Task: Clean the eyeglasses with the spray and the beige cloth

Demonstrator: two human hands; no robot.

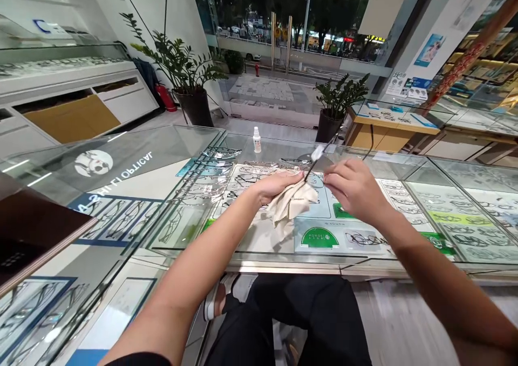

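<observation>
My left hand (279, 185) is closed around a cream cleaning cloth (293, 201), whose loose folds hang over the glass counter. A dark thin-framed pair of eyeglasses (311, 169) sits between my two hands, partly inside the cloth. From its arm hangs a small white tag (318, 153). To the right, my right hand (354, 188) has its fingers pinched together at the eyeglasses' edge; the exact grip point is small and partly hidden. Beyond the hands, a white spray bottle (257, 141) stands upright on the counter.
Below me is a glass display counter (259, 262) with rows of eyeglasses inside. Several eyeglasses (222, 153) lie at its back left. A dark brown panel (36, 225) juts in at left. Potted plants (195, 104) and a red fire extinguisher (165, 97) stand beyond.
</observation>
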